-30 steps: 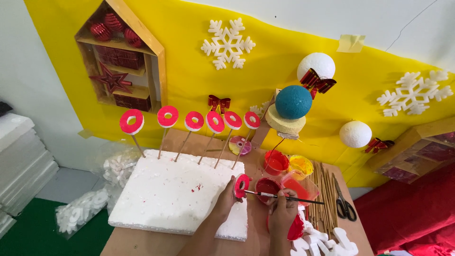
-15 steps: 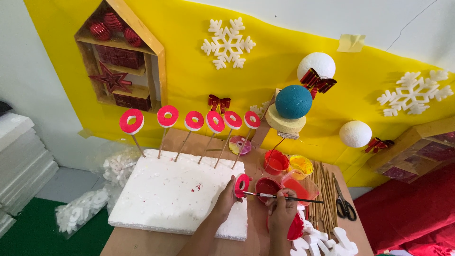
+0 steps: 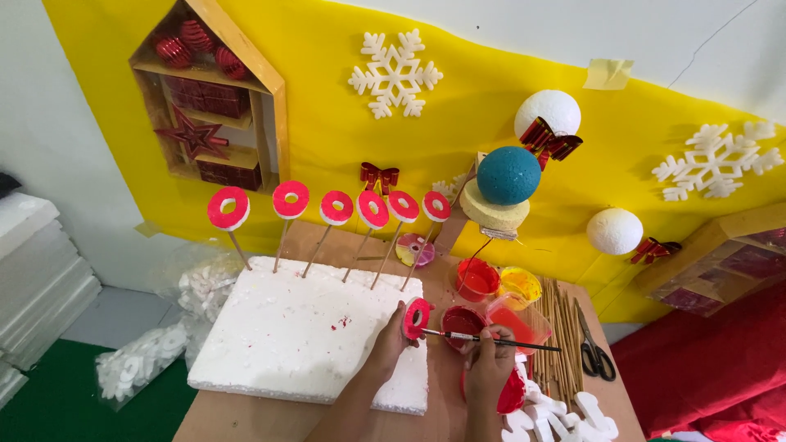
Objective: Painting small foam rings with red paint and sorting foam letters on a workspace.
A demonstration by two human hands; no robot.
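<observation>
L hand pinches red ring; R hand grips paintbrush.

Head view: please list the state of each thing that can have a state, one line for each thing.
left hand: holds the red foam ring upright over the foam board.
right hand: grips the paintbrush, tip at the ring.
six rings on sticks: painted red, stuck in the board.
paint cups: open, with red and yellow paint.
scissors: closed, lying flat.
bamboo sticks: loose, lying in a bunch.
</observation>
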